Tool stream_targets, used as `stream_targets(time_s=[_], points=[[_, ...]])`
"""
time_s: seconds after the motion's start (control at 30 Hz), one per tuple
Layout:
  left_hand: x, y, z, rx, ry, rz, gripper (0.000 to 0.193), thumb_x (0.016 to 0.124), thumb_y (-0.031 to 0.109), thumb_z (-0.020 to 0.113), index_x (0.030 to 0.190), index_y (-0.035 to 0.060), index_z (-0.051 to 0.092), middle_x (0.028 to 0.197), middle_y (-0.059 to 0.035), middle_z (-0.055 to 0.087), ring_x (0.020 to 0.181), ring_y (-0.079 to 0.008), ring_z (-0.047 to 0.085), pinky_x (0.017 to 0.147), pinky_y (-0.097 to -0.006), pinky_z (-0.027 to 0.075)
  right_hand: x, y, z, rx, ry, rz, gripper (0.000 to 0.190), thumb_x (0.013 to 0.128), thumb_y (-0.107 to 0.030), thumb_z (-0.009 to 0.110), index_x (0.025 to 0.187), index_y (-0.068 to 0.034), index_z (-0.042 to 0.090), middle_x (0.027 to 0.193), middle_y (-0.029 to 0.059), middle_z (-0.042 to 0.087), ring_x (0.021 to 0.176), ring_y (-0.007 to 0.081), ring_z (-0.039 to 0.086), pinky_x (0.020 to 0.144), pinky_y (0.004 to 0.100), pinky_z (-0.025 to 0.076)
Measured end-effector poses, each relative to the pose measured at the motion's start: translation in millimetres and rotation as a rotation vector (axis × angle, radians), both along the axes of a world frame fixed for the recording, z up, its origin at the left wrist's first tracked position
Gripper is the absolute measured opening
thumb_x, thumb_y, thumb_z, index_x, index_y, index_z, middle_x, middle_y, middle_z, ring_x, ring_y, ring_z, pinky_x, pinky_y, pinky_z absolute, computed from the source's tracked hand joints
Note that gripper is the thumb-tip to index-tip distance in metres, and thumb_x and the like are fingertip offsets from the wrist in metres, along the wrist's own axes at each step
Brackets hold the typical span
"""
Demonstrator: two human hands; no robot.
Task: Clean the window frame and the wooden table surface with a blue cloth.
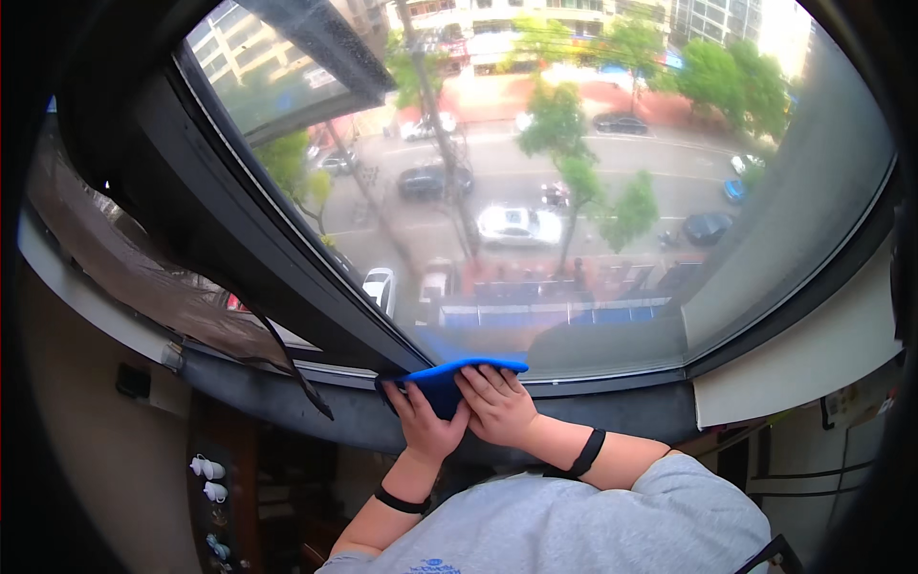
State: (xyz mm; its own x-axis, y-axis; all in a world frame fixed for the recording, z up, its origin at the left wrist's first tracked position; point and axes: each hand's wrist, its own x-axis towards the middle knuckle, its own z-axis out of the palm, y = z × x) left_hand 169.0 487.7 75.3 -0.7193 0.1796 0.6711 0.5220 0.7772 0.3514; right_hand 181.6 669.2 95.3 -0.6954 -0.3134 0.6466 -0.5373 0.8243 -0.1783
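Observation:
A blue cloth (443,380) lies against the lower window frame (609,384), at the corner where the slanting dark post meets it. My left hand (423,423) rests on the cloth's left part, its fingers spread. Beside it, my right hand (498,405) presses flat on the cloth's right part with its fingertips near the upper edge. The two hands touch or nearly touch at the thumbs. Behind the cloth rises the window pane (531,287), with a street seen through it.
Left of the post (287,237), a dark strap (287,351) hangs over the sill (251,391) beside brownish sheeting (143,251). White cups (208,468) stand on a shelf at the lower left. A pale panel (796,359) borders the window at right.

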Motion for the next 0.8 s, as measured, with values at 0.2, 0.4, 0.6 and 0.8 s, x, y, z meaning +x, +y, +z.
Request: stream_targets(time_s=[0.2,0.4,0.6,0.8], points=[[-12,-22,-68,-0.198,0.032,-0.052,0.120,0.085,0.045,0.079,0.164,-0.0022,0.002,0.162,-0.0456,0.003,0.148,-0.0656,0.015,0.120,-0.0703,0.018,-13,-9,-43,0.212,0.029,-0.070,0.056,0.087,-0.035,0.064,0.141,-0.019,0.065,0.161,0.0005,0.046,0.155,0.0237,0.028,0.129,0.0480,0.010],[-2,-53,-104,-0.350,-0.257,-0.192,0.086,0.089,0.054,0.070,0.149,-0.0005,0.043,0.140,-0.0394,0.050,0.124,-0.0608,0.053,0.105,-0.0680,0.043,5,-13,-81,0.385,-0.153,-0.128,0.057,0.088,-0.036,0.066,0.143,-0.019,0.063,0.161,-0.0009,0.045,0.154,0.0242,0.028,0.129,0.0497,0.009],[-31,-54,-49,-0.226,0.186,-0.265,0.093,0.080,0.046,0.079,0.148,-0.0051,0.042,0.159,-0.0389,0.024,0.130,-0.0575,0.043,0.105,-0.0615,0.039,-9,-40,-40,0.194,0.123,-0.326,0.048,0.089,-0.035,0.067,0.135,-0.020,0.070,0.160,0.0039,0.046,0.160,0.0330,0.015,0.129,0.0539,0.003],[-46,-52,-48,-0.274,0.274,-0.318,0.095,0.086,0.040,0.072,0.156,-0.0087,0.030,0.158,-0.0445,0.019,0.137,-0.0585,0.034,0.112,-0.0616,0.032,-17,-47,-47,0.090,0.172,-0.365,0.044,0.087,-0.034,0.070,0.129,-0.021,0.071,0.156,0.0022,0.050,0.157,0.0320,0.023,0.129,0.0528,0.005]])
